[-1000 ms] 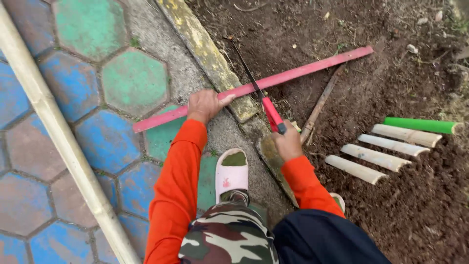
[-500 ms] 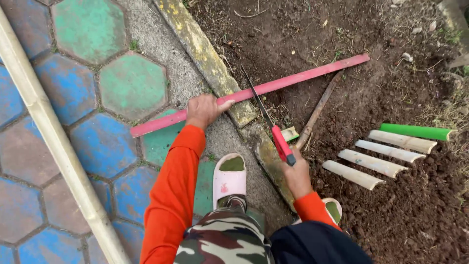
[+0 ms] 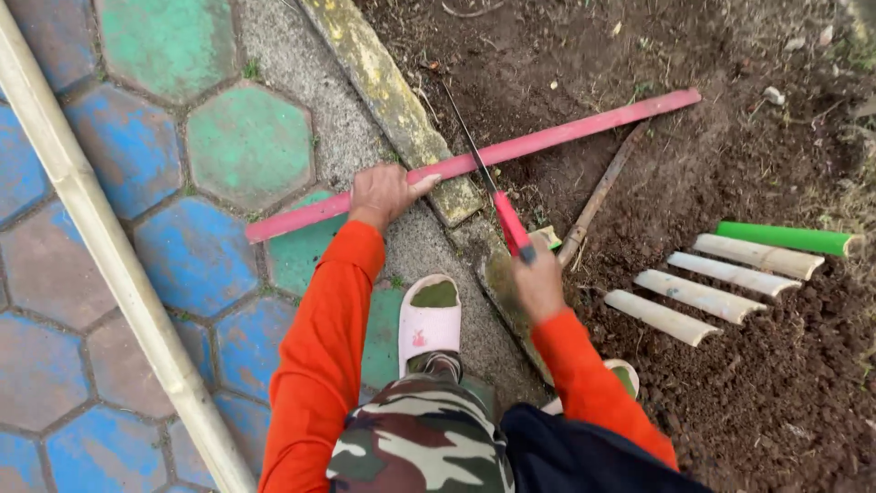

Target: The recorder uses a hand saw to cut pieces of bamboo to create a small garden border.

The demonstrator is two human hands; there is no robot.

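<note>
The left hand point(image 3: 381, 194) is pressing the stiff, light-looking red pole point(image 3: 474, 162) across the curb point(image 3: 401, 110); the right hand point(image 3: 538, 283), blurred, is probably clenching the saw's red handle point(image 3: 513, 225), blade crossing the pole

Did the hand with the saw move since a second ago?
Yes. The right hand with the red-handled saw pulled back toward the person, away from the pink stick lying across the curb.
</note>
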